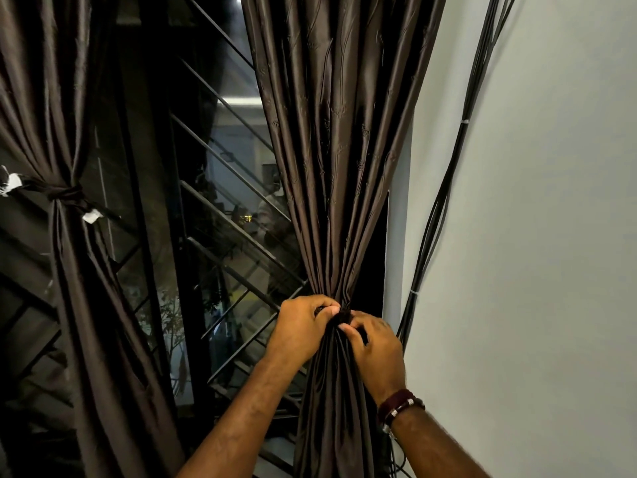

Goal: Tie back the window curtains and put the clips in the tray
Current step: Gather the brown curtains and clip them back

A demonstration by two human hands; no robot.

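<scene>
The left curtain [51, 98] hangs at the left edge of the scene. It is gathered at mid-height by a dark tie [65, 194] knotted around it. Two white tags [91, 216] show at the tie, one on each side of the knot. Below the tie the fabric spreads out toward the bottom of the view.

The window [213, 201] lies between the two curtains. Dark diagonal bars [227, 167] cross in front of the glass, and the glass shows dim reflections.

The right curtain [337, 132] hangs right of the window, just beside the wall. Its folds narrow to a tight bunch low in the scene, where both hands meet.

The left hand [303, 326] grips the bunch from the left. Its fingers [324, 303] are curled around the fabric, and the thumb presses at the front of the gather. The right hand [374, 346] grips the same bunch from the right. Its fingers are curled, with the tips pinching a dark strip or fold at the gather; which of the two cannot be told. The two hands are almost touching.

The right wrist carries a dark red bracelet [400, 403].

The white wall [534, 236] fills the right side. A bundle of black cables [448, 188] runs down it, just right of the right curtain.
</scene>
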